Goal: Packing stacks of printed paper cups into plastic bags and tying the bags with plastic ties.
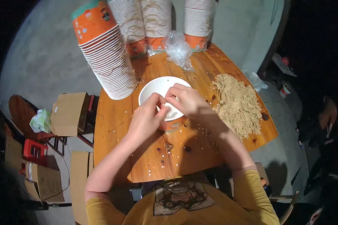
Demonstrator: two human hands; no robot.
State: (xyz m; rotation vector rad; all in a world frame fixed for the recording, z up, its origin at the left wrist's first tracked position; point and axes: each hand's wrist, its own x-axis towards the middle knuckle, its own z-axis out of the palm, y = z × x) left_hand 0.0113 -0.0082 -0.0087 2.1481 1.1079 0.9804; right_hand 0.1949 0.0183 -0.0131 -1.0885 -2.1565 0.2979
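Orange-brown wood forms the round desk (146,157) under my view, and an orange paper bowl with a white inside (159,90) stands near its middle. Both hands meet over the near rim of that bowl. The left hand (144,120) reaches in from the lower left, and its thumb and forefinger are pinched together at the rim. The right hand (187,101) comes in from the right, its fingertips (170,98) curled and pressed close to those of the left hand. Each grip is nearly closed. I cannot tell what lies between the fingers, or whether it is the bowl's edge or something small.

To the right of the bowl, well within reach of the right forearm, a heap of pale yellow dried noodles (238,103) lies directly on the wood. A crumpled clear plastic bag (178,50) sits behind the bowl. A leaning stack of orange-and-white paper bowls (107,56) stands at the far left of the desk, and three further upright stacks (157,22) stand along the far edge.

Small pale specks are scattered over the wood near the forearms. Brown cardboard boxes (67,112) stand on the floor to the left of the desk, beside a red plastic stool (35,150).
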